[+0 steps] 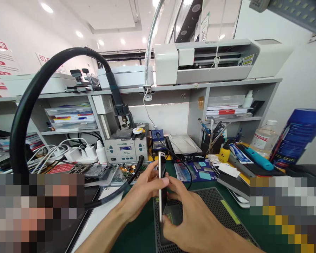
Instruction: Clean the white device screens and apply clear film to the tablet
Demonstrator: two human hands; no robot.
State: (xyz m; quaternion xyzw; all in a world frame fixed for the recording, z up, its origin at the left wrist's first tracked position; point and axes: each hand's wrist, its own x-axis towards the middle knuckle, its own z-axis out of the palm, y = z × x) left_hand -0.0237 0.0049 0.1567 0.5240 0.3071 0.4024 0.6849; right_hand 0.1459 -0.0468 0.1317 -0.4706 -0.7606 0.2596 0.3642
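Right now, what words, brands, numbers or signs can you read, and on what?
Nothing reads clearly enough to quote. Too small or blurred:
Wall posters: red print.
Gray station: panel lettering.
White machine: yellow sticker.
Clear bottle: label.
Yellow bottle: dark mark.
Blue-and-white tube: lettering.
Phone: no writing I can make out.

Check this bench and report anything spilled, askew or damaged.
Nothing looks spilled. Beyond the black mat, the white card lies askew on an untidy heap. The phone, held by the left hand and right hand, is nearly edge-on, so I can't judge damage.
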